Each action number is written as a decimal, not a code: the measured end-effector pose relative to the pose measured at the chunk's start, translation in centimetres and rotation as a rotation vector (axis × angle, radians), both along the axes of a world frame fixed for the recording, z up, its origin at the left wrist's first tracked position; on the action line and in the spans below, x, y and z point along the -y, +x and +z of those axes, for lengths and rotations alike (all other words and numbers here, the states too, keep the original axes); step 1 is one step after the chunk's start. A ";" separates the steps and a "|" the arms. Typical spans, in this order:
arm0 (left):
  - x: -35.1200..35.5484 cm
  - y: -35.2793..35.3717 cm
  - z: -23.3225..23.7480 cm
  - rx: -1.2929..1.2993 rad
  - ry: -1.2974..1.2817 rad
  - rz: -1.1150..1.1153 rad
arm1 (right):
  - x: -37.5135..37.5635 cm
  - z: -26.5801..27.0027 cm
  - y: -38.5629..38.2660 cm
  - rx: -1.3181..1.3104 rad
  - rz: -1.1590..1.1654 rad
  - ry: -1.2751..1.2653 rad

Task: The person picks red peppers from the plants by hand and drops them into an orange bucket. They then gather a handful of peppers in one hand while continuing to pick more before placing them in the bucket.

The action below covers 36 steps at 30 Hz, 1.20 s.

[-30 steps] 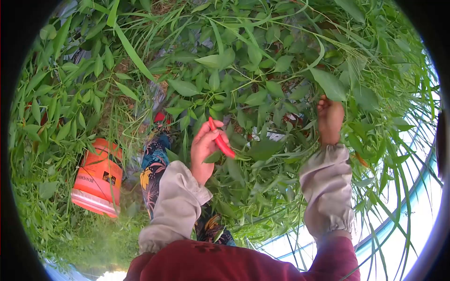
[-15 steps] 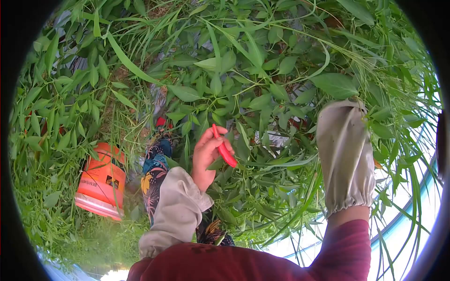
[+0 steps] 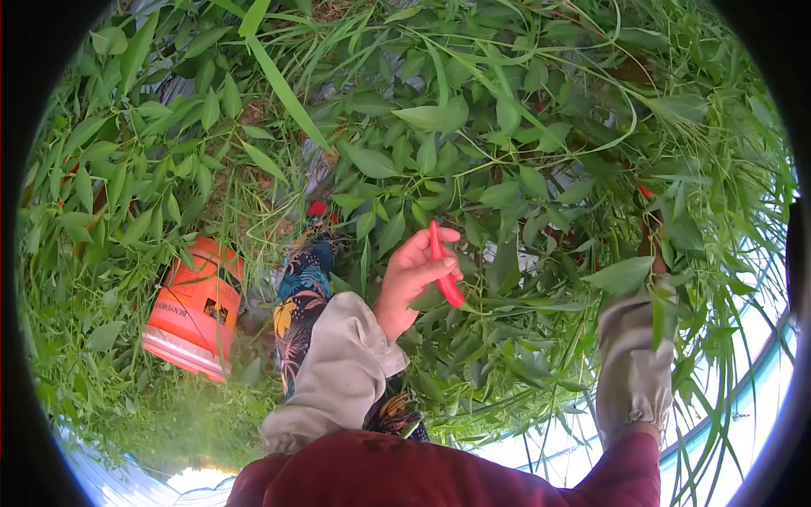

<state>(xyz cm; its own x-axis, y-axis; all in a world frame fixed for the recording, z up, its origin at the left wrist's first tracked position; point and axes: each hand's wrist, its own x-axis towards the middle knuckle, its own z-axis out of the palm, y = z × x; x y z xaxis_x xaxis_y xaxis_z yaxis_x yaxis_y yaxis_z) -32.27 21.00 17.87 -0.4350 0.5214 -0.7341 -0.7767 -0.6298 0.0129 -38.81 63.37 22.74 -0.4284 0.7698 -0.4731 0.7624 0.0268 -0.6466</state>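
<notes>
- Leafy green plants (image 3: 507, 194) filled the view all round, with bright sky showing through at the lower right.
- Nearest the camera, the left sleeve (image 3: 338, 372) led up to the left hand (image 3: 414, 275), which was raised in front of the foliage.
- Its fingers (image 3: 441, 237) and thumb were closed in a pinch on a red chilli (image 3: 445, 269). The pod lay across the fingertips, its upper end at the curled fingers and its lower tip poking free below the thumb.
- That pinch looked light. Because most of the pod stood clear of the palm, a brush against a stem could probably knock it loose into the undergrowth.
- On the other side, the right sleeve (image 3: 632, 363) ran up into the leaves. The right hand was hidden behind them, so I could not tell how its fingers were set.
- Reaching blind like that, it might have snapped a stem or bruised fruit.
- Farther off, beside a patterned trouser leg (image 3: 300, 308), an orange bucket (image 3: 196, 308) stood on the ground, well apart from the chilli.
</notes>
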 end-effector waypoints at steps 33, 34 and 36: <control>-0.6 -1.9 0.1 -0.010 -0.242 -0.147 | 9.9 -19.4 -9.0 -0.066 0.146 0.090; -0.7 -1.9 0.1 -0.009 -0.244 -0.149 | 9.7 -19.4 -8.8 -0.066 0.144 0.088; -0.8 -1.9 0.2 0.031 -0.248 -0.107 | 9.1 -19.0 -8.2 0.086 0.437 0.413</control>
<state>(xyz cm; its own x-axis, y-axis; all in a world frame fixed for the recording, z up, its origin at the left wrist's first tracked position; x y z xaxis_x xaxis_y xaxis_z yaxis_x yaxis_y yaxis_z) -34.14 21.82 18.10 -0.3624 0.3660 -0.8572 -0.8410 -0.5248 0.1315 -46.98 54.32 3.78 -0.7193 0.6589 -0.2200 0.6737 0.5844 -0.4523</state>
